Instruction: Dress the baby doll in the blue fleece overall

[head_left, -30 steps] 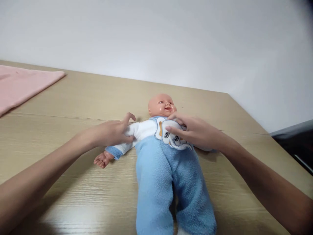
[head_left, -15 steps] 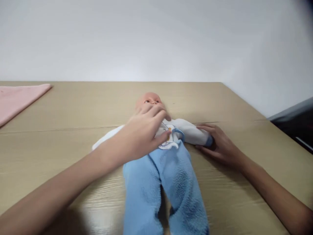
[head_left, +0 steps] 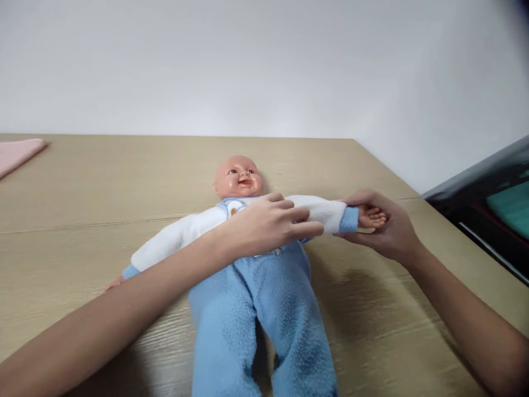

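A baby doll (head_left: 243, 281) lies on its back on the table, in a white top and light-blue fleece trousers. Its bald head (head_left: 238, 175) points away from me. My right hand (head_left: 388, 226) has its thumb and fingers around the blue cuff (head_left: 349, 219) of the white sleeve (head_left: 324, 212) on the right, and the doll's small hand (head_left: 372, 216) shows out of it. Across the doll's chest lies my left hand (head_left: 275, 223), fingers loosely bent and apart, tips by the upper part of that sleeve. My left forearm hides part of the doll's side.
The wooden table (head_left: 82, 187) has a seam across it and meets a pale wall behind. A folded pink cloth (head_left: 19, 154) lies at the far left. Beyond the right edge stands a dark object (head_left: 475, 193) with something teal (head_left: 512, 204) in it.
My left hand has moved from the doll's face down to its chest and right towards the sleeve. The doll's hand now shows beyond the cuff, and that arm is raised.
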Demonstrator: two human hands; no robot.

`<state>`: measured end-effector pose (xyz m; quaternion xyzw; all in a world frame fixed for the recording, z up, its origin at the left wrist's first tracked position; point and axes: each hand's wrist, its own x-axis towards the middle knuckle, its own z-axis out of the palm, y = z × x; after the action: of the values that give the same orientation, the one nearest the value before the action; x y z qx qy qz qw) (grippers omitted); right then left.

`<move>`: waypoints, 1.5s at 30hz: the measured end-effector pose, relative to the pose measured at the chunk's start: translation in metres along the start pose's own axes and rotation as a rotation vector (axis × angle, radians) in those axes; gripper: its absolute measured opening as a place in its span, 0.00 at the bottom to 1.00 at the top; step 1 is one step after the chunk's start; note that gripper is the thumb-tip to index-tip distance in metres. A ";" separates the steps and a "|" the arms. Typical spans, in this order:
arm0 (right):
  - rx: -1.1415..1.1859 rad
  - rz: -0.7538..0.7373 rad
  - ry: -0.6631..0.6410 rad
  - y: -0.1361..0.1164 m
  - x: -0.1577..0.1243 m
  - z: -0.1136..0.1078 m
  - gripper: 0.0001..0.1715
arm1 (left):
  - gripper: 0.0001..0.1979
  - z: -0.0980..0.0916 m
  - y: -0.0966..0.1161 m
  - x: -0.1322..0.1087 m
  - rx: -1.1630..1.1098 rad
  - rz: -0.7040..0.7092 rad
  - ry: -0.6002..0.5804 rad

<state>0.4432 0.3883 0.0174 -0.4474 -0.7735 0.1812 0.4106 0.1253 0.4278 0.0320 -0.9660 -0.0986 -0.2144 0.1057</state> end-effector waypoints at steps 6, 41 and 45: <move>-0.237 -0.346 -0.127 -0.042 0.045 0.030 0.17 | 0.09 0.003 -0.001 -0.007 0.232 0.288 0.444; 0.154 -0.036 -0.136 -0.050 -0.017 0.087 0.27 | 0.11 -0.028 0.012 0.012 -0.975 -0.522 0.119; 0.167 0.031 -0.124 -0.061 -0.025 0.096 0.36 | 0.16 -0.023 0.017 0.014 -1.036 -0.605 0.167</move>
<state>0.3399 0.3428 -0.0120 -0.4115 -0.7726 0.2790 0.3949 0.1326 0.4080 0.0555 -0.8007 -0.2431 -0.3300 -0.4369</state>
